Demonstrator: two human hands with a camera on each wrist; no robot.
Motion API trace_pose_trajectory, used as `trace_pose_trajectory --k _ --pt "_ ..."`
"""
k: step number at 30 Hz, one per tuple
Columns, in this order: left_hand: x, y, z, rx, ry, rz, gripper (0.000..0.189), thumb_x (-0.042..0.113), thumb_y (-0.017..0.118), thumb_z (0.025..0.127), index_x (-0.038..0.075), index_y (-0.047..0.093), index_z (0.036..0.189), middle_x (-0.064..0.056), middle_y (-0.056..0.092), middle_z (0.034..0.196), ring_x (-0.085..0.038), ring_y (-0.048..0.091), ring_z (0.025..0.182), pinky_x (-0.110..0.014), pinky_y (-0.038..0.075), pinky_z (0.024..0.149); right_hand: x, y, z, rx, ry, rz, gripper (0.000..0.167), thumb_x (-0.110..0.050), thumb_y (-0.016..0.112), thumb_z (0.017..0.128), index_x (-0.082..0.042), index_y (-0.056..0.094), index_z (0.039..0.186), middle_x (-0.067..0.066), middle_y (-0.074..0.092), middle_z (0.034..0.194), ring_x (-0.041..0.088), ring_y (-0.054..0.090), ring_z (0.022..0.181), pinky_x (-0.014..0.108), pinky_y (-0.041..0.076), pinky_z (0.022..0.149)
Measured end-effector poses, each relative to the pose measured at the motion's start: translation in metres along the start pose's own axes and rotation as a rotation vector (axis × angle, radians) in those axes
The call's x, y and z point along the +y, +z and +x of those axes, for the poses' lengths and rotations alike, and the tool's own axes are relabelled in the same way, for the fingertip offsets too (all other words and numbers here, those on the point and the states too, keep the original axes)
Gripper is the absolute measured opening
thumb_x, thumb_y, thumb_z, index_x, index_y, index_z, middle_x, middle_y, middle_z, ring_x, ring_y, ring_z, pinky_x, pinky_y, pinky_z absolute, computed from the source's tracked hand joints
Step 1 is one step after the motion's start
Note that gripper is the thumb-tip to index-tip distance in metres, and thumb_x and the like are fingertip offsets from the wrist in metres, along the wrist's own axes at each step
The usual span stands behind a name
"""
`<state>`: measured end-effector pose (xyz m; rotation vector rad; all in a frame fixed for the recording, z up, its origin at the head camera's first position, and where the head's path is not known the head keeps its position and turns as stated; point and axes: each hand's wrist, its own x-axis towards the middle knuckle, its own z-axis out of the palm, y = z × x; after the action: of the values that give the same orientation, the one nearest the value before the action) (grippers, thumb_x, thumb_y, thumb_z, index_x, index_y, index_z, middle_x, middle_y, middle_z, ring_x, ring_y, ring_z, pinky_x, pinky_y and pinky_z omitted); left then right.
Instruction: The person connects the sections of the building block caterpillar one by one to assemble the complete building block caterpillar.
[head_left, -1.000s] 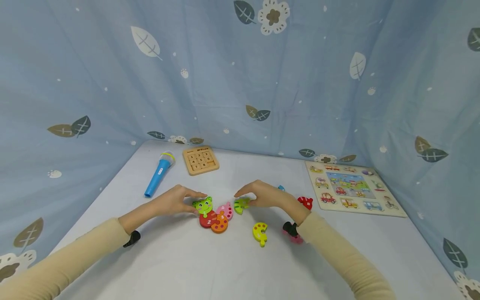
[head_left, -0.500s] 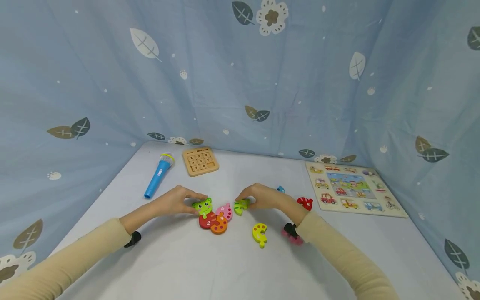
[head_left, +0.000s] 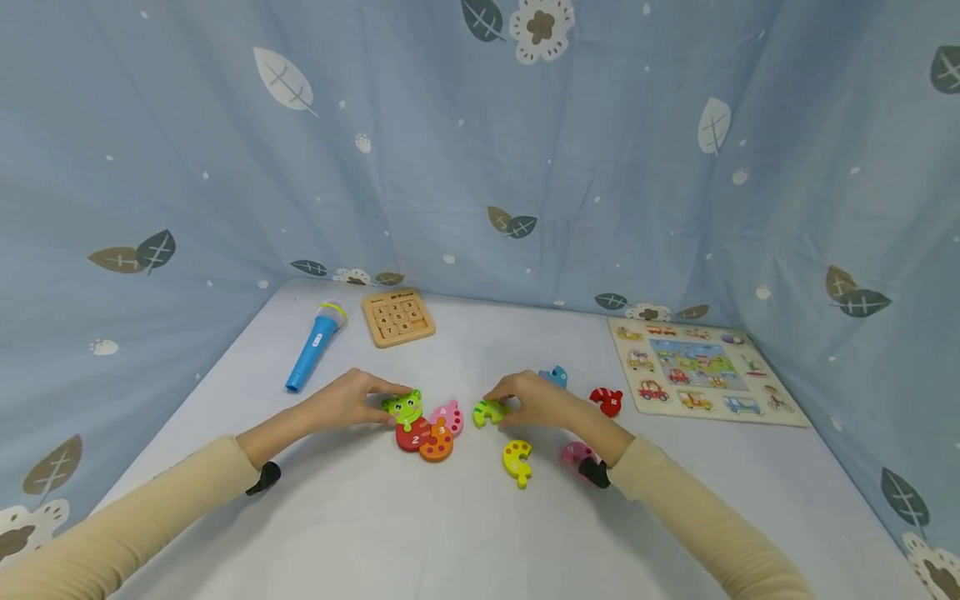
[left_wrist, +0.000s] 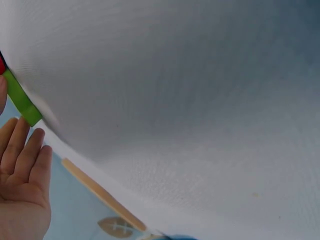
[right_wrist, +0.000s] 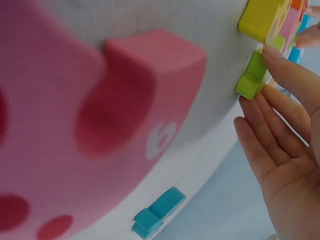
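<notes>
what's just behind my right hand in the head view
A blue puzzle piece shows just beyond your right hand; its near edge seems covered by the hand there.

On the white tabletop (head_left: 420,533) lie a blue toy microphone (head_left: 311,350) and square wooden number board (head_left: 399,317) far left, a rectangular picture board (head_left: 697,367) far right, and, nearer, a joined green-red-orange-pink cluster (head_left: 420,432), with a curved striped green piece (head_left: 482,412), dotted yellow piece (head_left: 512,458), blue piece (head_left: 556,377), striped red piece (head_left: 610,403) and pink piece (head_left: 575,452) to its right.
</notes>
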<state>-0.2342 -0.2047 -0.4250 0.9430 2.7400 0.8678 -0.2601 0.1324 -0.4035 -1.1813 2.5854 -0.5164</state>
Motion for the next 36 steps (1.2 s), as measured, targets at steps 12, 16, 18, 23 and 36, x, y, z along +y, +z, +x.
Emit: trace_pose_trajectory --k 12,16,18,23,36 --pt "-0.001 0.0 0.0 0.003 0.012 0.0 0.05 0.029 0.08 0.078 0.013 0.067 0.124 -0.008 0.065 0.122 -0.031 0.058 0.117 -0.043 0.052 0.091 -0.002 -0.011 0.0 -0.063 -0.038 -0.04 0.05 -0.004 0.077 0.081 -0.009 0.062 0.129 0.002 0.062 0.127 0.019 0.056 0.118 0.035 0.048 0.099" --pt "-0.002 0.001 -0.001 0.004 0.016 -0.003 0.05 0.03 0.08 0.078 0.013 0.067 0.124 -0.008 0.065 0.122 -0.031 0.058 0.117 -0.041 0.054 0.089 -0.006 -0.012 0.007 -0.146 -0.081 -0.072 0.051 0.001 0.074 0.082 -0.014 0.063 0.129 -0.002 0.06 0.131 0.017 0.051 0.125 0.034 0.045 0.102" --pt "-0.003 0.002 -0.001 0.005 0.021 0.001 0.05 0.03 0.08 0.079 0.013 0.067 0.124 -0.008 0.065 0.122 -0.031 0.058 0.116 -0.042 0.053 0.089 -0.008 -0.01 0.009 -0.177 -0.09 -0.067 0.051 0.001 0.074 0.082 -0.015 0.063 0.128 -0.003 0.06 0.131 0.016 0.051 0.125 0.032 0.045 0.102" --pt "-0.004 0.002 -0.001 0.011 0.023 0.004 0.051 0.03 0.081 0.078 0.015 0.067 0.124 -0.006 0.065 0.122 -0.029 0.058 0.117 -0.041 0.053 0.09 -0.011 -0.007 0.011 -0.183 -0.102 -0.066 0.047 0.001 0.074 0.083 -0.012 0.065 0.126 -0.001 0.061 0.129 0.017 0.053 0.123 0.031 0.045 0.101" --pt "-0.006 0.0 -0.004 0.03 0.011 0.028 0.053 0.038 0.079 0.077 0.013 0.068 0.123 -0.005 0.066 0.121 -0.031 0.057 0.118 -0.048 0.049 0.095 -0.006 -0.008 0.02 -0.044 -0.117 -0.043 0.047 -0.008 0.075 0.083 -0.007 0.062 0.129 0.006 0.06 0.13 0.019 0.055 0.12 0.033 0.046 0.101"
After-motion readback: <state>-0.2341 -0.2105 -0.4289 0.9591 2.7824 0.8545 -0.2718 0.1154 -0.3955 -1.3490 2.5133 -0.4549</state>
